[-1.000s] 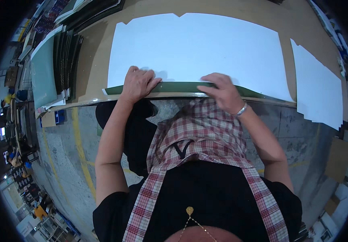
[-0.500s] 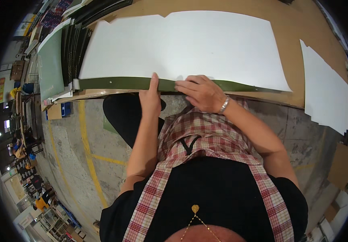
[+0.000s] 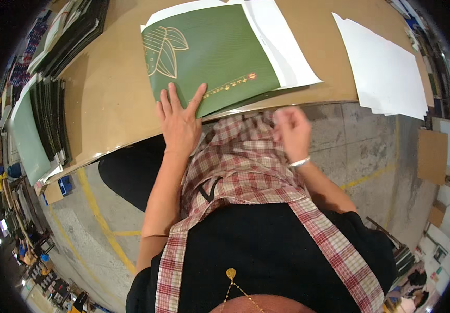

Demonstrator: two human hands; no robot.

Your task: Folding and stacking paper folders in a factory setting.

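Observation:
A large sheet lies folded at the table's near edge, its green printed panel (image 3: 214, 47) face up with gold line-drawn leaves and a gold line of print. The white inner side (image 3: 282, 47) shows past the panel at the right. My left hand (image 3: 179, 122) lies on the panel's near left corner with its fingers spread flat. Off the near edge, over the checked apron (image 3: 235, 177), hovers my right hand (image 3: 292, 130). It is smeared by motion, its fingers seem bent, and I cannot see anything in it.
Dark green folders (image 3: 50, 120) stand in a row at the left, with another dark stack (image 3: 74, 41) behind them. White sheets (image 3: 384, 68) lie on the right part of the brown tabletop (image 3: 110, 99). A cardboard piece (image 3: 432, 156) stands beyond the table's right end.
The wide white sheet is now folded over, showing its green printed side. My left hand has moved left and flattened on it. My right hand has left the sheet and come toward me.

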